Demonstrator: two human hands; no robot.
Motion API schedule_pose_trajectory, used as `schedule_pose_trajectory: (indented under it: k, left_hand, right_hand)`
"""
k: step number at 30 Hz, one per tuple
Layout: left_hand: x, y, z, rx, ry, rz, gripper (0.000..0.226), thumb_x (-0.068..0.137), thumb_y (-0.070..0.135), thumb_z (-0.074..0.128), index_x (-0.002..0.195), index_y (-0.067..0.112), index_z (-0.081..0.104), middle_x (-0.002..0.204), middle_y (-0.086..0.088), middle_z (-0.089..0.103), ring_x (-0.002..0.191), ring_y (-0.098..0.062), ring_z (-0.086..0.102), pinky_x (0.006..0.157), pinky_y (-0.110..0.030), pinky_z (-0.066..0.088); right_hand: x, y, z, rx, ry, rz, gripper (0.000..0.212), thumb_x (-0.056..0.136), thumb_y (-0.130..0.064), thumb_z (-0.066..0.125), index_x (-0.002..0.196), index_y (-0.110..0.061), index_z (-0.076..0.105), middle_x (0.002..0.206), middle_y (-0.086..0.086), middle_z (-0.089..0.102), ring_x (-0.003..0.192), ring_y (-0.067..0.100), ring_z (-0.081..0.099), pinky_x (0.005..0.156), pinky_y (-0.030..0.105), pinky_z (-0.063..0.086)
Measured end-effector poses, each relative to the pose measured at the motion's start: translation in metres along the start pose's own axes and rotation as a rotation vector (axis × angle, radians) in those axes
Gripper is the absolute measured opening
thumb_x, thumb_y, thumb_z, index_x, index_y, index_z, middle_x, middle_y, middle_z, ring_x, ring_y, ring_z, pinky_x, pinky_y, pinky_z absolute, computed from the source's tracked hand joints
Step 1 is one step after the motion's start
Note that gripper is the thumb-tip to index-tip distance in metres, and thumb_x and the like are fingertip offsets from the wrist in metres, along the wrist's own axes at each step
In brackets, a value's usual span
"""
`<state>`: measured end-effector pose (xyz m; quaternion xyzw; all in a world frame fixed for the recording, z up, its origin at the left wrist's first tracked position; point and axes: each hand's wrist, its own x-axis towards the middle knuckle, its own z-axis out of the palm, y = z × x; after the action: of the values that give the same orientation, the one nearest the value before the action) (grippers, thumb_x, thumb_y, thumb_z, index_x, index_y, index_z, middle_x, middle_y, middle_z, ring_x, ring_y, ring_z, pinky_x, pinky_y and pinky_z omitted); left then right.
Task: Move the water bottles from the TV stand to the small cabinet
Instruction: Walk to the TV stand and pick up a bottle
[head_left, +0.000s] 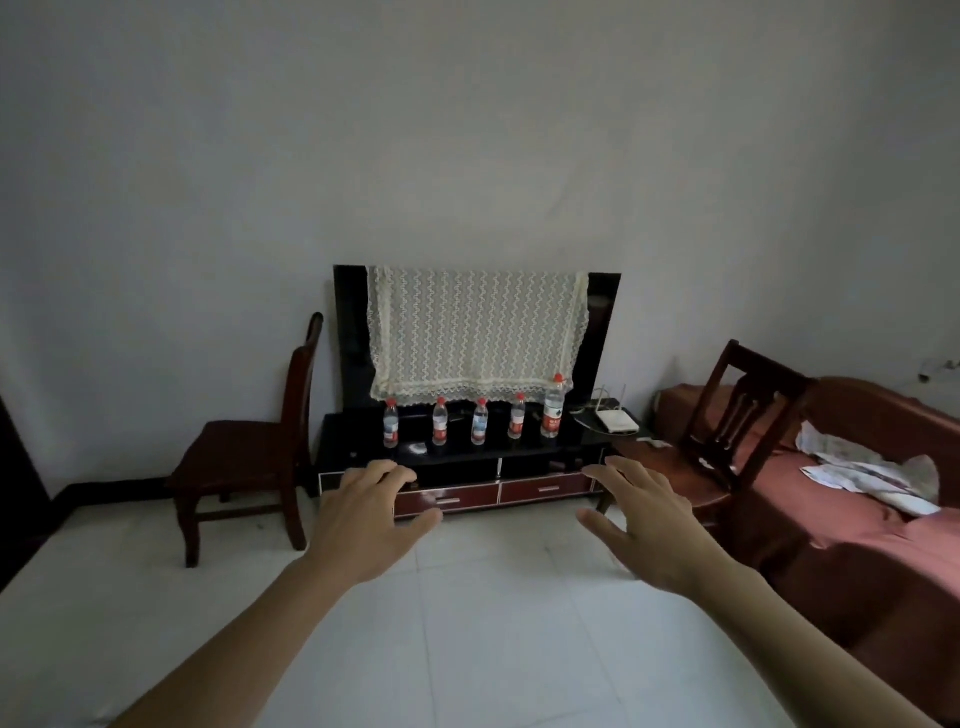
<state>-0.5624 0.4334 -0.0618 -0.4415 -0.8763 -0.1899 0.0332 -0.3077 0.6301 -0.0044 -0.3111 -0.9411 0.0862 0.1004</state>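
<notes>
Both hands, left hand (371, 512) and right hand (649, 525), spread, empty; five water bottles (480, 422) on TV stand (358, 441).

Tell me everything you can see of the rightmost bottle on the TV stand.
The rightmost bottle is clear plastic with a red cap and a red-and-white label, and the tallest of the five. It stands upright on the black TV stand, last in the row, before the lace-draped TV. Nothing else touches it.

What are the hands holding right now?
Nothing. The left hand and right hand are both open and empty, reaching out in the air. All five water bottles stand untouched on the TV stand.
</notes>
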Motion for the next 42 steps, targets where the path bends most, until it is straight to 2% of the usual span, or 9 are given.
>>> schedule_pose_trajectory:
  k: [6, 11, 15, 17, 21, 27, 30, 34, 42]
  left_hand:
    - [0.083, -0.055, 0.007, 0.001, 0.003, -0.022, 0.088, 0.071, 0.087, 0.024, 0.138, 0.036, 0.048, 0.146, 0.014, 0.042, 0.13, -0.016, 0.042, 0.101, -0.039, 0.043]
    - [0.134, -0.079, 0.029, -0.016, -0.053, -0.003, 0.075, 0.085, 0.079, 0.041, 0.146, 0.036, 0.04, 0.153, 0.014, 0.035, 0.138, -0.015, 0.035, 0.11, -0.041, 0.039]
    - [0.187, -0.096, 0.049, -0.01, -0.053, -0.036, 0.082, 0.077, 0.084, 0.035, 0.145, 0.037, 0.042, 0.151, 0.012, 0.037, 0.134, -0.016, 0.038, 0.105, -0.038, 0.044]
    - [0.219, -0.098, 0.058, 0.049, -0.073, -0.032, 0.079, 0.081, 0.081, 0.04, 0.146, 0.036, 0.042, 0.154, 0.01, 0.034, 0.138, -0.017, 0.036, 0.106, -0.037, 0.042]
    - [0.289, -0.088, 0.065, 0.076, -0.071, -0.046, 0.096, 0.068, 0.09, 0.021, 0.144, 0.036, 0.044, 0.154, 0.009, 0.034, 0.139, -0.017, 0.036, 0.107, -0.04, 0.04]
    - [0.381, -0.08, 0.079, 0.1, -0.034, -0.062, 0.094, 0.067, 0.089, 0.017, 0.141, 0.039, 0.046, 0.152, 0.01, 0.036, 0.138, -0.016, 0.037, 0.107, -0.039, 0.04]
    - [0.413, -0.087, 0.095, 0.089, -0.077, -0.065, 0.092, 0.068, 0.089, 0.02, 0.142, 0.039, 0.044, 0.151, 0.011, 0.036, 0.137, -0.015, 0.037, 0.107, -0.038, 0.041]
    - [0.461, -0.104, 0.119, 0.086, -0.108, -0.053, 0.073, 0.084, 0.08, 0.043, 0.144, 0.038, 0.043, 0.153, 0.011, 0.034, 0.138, -0.015, 0.036, 0.108, -0.04, 0.039]
    - [0.56, -0.169, 0.169, -0.07, -0.121, -0.081, 0.078, 0.078, 0.084, 0.037, 0.142, 0.039, 0.043, 0.15, 0.009, 0.038, 0.134, -0.017, 0.039, 0.105, -0.043, 0.044]
  right_hand:
    - [0.095, -0.024, 0.018, 0.127, -0.01, 0.017, 0.063, 0.091, -0.065, 0.04, 0.147, -0.039, 0.032, 0.157, -0.006, 0.027, 0.143, 0.025, 0.028, 0.113, 0.05, 0.033]
    - [0.168, -0.024, 0.045, 0.114, -0.035, 0.011, 0.061, 0.093, -0.061, 0.042, 0.149, -0.037, 0.031, 0.158, -0.006, 0.024, 0.145, 0.024, 0.023, 0.113, 0.051, 0.03]
    - [0.235, -0.012, 0.07, 0.124, -0.05, -0.023, 0.062, 0.095, -0.06, 0.041, 0.149, -0.034, 0.03, 0.159, -0.004, 0.023, 0.146, 0.024, 0.021, 0.114, 0.051, 0.029]
    - [0.267, -0.001, 0.081, 0.142, -0.062, -0.022, 0.062, 0.095, -0.06, 0.041, 0.15, -0.034, 0.029, 0.16, -0.005, 0.021, 0.147, 0.024, 0.019, 0.115, 0.051, 0.028]
    - [0.335, 0.032, 0.095, 0.115, -0.064, -0.04, 0.063, 0.095, -0.061, 0.038, 0.151, -0.035, 0.025, 0.161, -0.003, 0.019, 0.147, 0.024, 0.016, 0.117, 0.051, 0.023]
    - [0.428, 0.065, 0.095, 0.039, -0.065, -0.088, 0.061, 0.095, -0.061, 0.036, 0.15, -0.037, 0.024, 0.16, -0.004, 0.019, 0.147, 0.024, 0.016, 0.117, 0.051, 0.021]
    - [0.462, 0.076, 0.101, 0.064, -0.081, -0.073, 0.059, 0.096, -0.06, 0.037, 0.15, -0.039, 0.026, 0.159, -0.005, 0.021, 0.146, 0.023, 0.018, 0.115, 0.05, 0.023]
    - [0.51, 0.085, 0.114, 0.075, -0.101, -0.05, 0.06, 0.095, -0.06, 0.038, 0.15, -0.039, 0.026, 0.16, -0.007, 0.021, 0.147, 0.022, 0.017, 0.115, 0.049, 0.022]
    - [0.616, 0.071, 0.145, 0.028, -0.133, -0.008, 0.06, 0.096, -0.061, 0.038, 0.15, -0.038, 0.027, 0.16, -0.005, 0.021, 0.147, 0.021, 0.017, 0.115, 0.048, 0.022]
